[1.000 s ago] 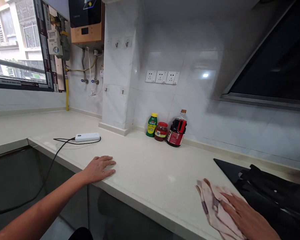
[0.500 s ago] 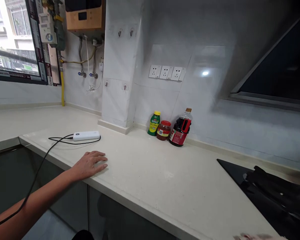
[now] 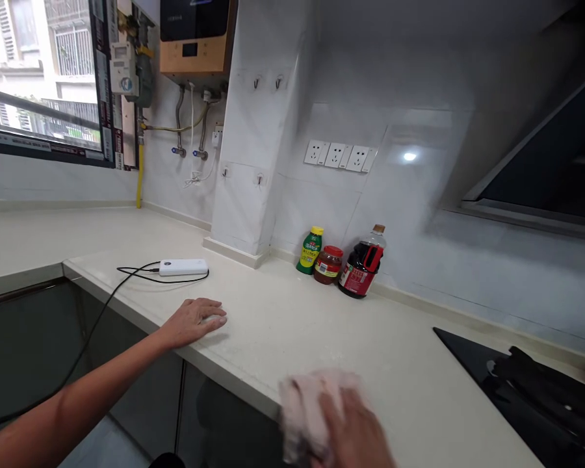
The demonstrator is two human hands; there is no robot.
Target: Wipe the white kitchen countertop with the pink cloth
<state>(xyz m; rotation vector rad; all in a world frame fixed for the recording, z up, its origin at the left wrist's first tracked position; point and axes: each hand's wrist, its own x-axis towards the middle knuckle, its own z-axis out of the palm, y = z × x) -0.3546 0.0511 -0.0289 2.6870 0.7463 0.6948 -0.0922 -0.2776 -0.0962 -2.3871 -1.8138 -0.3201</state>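
Where half a second ago the cloth was nearly out of view, right hand (image 3: 353,422) now presses the blurred pink cloth (image 3: 307,406) flat at the countertop (image 3: 283,325) front edge, well left of the stove (image 3: 521,383); wiping sweeps leftward. Left hand (image 3: 195,320) lies open, holding nothing, on the countertop.

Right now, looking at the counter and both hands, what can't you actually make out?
Head view only:
- Pale pink cloth: motion-blurred, pattern unreadable; partly covered by the right hand.
- Right hand: blurred and cut off by the bottom edge, so its grip is unclear.
- Labels on the green squeeze bottle, red-lidded jar and dark sauce bottle: too small to read.
- Black stove: cut off at the right edge.
- Left hand lies flat on the cream countertop; anything under the palm is hidden.
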